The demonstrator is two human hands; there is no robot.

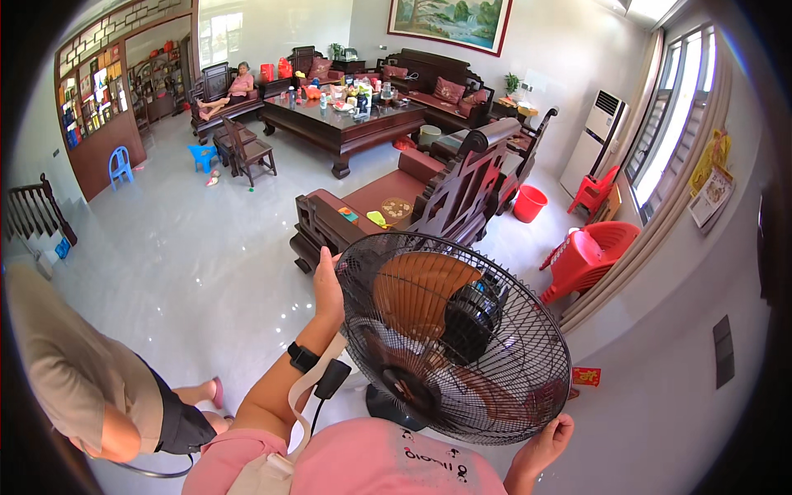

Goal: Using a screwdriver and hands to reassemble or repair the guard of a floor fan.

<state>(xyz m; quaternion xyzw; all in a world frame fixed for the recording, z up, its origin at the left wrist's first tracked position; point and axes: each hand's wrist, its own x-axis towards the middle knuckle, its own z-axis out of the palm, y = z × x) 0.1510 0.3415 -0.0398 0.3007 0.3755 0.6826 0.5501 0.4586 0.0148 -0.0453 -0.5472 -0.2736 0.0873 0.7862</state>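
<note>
Right in front of me is a standing electric fan with a round black wire guard and amber-brown blades. Its dark base shows partly below the guard, close to my pink shirt. My left hand grips the guard's left rim, with the fingers partly hidden by the rim. On that wrist sits a black watch. At the lower right, my right hand has its fingers curled on the guard's edge. A black box-like device with a cable hangs from a beige strap beside my left arm.
A person in a beige top stands close on my left. Beyond the fan is a carved wooden armchair; a cluttered low table stands farther back, near a seated person. Red plastic chairs and a red bucket stand to the right.
</note>
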